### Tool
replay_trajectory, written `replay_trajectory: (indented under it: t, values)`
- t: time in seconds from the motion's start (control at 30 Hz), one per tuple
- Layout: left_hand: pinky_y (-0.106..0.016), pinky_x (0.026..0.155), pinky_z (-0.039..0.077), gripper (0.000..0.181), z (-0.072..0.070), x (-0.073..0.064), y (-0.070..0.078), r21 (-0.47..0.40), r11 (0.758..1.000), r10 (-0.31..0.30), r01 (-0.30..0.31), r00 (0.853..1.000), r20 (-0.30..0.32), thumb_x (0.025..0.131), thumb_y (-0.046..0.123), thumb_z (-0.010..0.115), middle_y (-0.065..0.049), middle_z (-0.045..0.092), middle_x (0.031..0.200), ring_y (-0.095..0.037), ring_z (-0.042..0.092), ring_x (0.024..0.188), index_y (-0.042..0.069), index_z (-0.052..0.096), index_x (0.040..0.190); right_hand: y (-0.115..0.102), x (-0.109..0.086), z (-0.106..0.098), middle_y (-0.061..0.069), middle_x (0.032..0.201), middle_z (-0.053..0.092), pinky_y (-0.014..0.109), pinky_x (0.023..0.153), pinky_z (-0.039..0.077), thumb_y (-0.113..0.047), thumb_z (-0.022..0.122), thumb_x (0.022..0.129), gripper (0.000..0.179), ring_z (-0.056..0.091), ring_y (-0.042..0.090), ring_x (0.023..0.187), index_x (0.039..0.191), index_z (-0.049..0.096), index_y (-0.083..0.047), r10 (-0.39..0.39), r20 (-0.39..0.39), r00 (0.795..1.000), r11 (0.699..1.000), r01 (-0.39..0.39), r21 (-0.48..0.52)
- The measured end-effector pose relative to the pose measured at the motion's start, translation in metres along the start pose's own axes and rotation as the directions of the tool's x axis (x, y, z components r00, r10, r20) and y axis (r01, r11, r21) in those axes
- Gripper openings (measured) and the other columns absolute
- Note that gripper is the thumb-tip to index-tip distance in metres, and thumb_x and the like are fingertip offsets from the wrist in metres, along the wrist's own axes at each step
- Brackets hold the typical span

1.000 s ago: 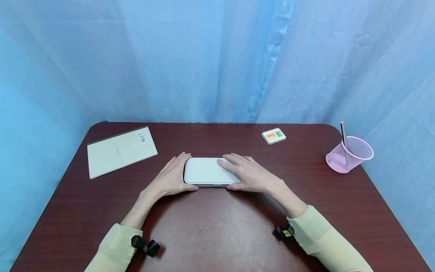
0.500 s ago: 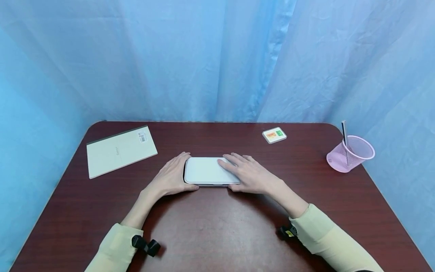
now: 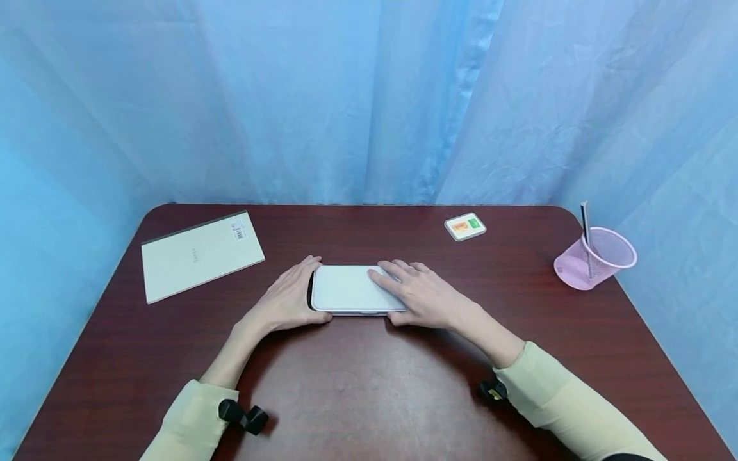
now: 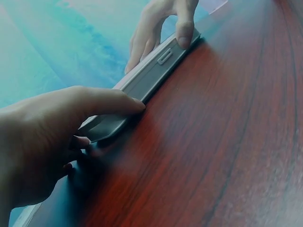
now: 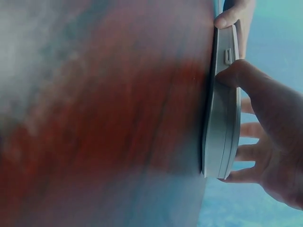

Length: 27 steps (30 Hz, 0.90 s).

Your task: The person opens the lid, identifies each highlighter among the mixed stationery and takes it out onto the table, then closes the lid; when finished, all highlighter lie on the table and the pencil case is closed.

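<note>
Left hand [image 3: 286, 299] and right hand [image 3: 425, 296], half-spread, grip a white case [image 3: 341, 288]; reddish-brown bench [image 3: 363, 378] beneath them, blue curtain [image 3: 311, 109] beyond.

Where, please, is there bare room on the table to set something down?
Bare tabletop lies between the forearms, on the near side of the white case; between the right hand and the pink mesh cup; and, at the back, between the notebook and the small card. Around the white case it is crowded: the left hand and right hand grip it.
</note>
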<state>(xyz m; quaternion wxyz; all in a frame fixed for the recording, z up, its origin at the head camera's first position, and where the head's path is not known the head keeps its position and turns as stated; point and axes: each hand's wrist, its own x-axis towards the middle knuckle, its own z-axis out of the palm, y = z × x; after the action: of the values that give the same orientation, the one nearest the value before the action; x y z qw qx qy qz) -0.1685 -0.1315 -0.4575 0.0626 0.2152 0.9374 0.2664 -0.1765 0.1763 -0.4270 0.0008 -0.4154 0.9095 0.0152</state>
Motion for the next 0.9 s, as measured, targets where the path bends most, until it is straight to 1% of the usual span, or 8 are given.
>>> replay_trajectory:
  t: [0.17,0.53,0.8,0.9]
  values:
    - [-0.053,0.128,0.028,0.105,-0.0006,0.0002,0.0006,0.001,1.0,0.009,-0.009,1.0,-0.003,0.072,0.047,0.084,-0.016,0.036,0.166,-0.033,0.026,0.159,-0.001,0.038,0.153,0.0003,0.0007,-0.0026,0.013,0.158,0.047,0.052,0.102,0.053,-0.048,0.067,0.092,0.081,0.054,0.031,0.136,0.16,0.037,-0.017,-0.014,0.007,1.0,1.0,0.015,-0.018]
    - [-0.054,0.127,0.03,0.105,0.0001,0.0017,-0.0006,0.01,1.0,0.024,-0.024,1.0,-0.009,0.071,0.046,0.084,-0.019,0.038,0.164,-0.036,0.029,0.158,-0.003,0.039,0.152,0.0007,0.0009,-0.0042,0.013,0.156,0.048,0.052,0.101,0.054,-0.046,0.067,0.091,0.08,0.056,0.031,0.135,0.16,0.039,-0.017,-0.026,0.001,1.0,0.999,0.026,-0.021]
    - [-0.052,0.129,0.028,0.107,-0.0021,0.0008,0.0011,0.004,1.0,0.006,-0.006,1.0,0.007,0.071,0.046,0.084,-0.017,0.037,0.165,-0.034,0.027,0.159,-0.002,0.036,0.154,0.0017,0.0024,-0.0038,0.014,0.156,0.048,0.052,0.1,0.055,-0.047,0.067,0.091,0.08,0.057,0.03,0.134,0.16,0.039,-0.016,-0.044,-0.005,0.999,0.998,0.044,-0.039]
    - [-0.051,0.129,0.027,0.107,-0.0029,0.0013,0.0021,0.0,1.0,0.007,-0.007,1.0,0.011,0.071,0.046,0.084,-0.017,0.036,0.166,-0.034,0.026,0.159,-0.002,0.036,0.154,0.0024,0.0026,-0.0052,0.015,0.155,0.049,0.052,0.1,0.056,-0.047,0.067,0.091,0.081,0.057,0.03,0.133,0.16,0.038,-0.017,-0.044,0.005,0.999,0.998,0.044,-0.038]
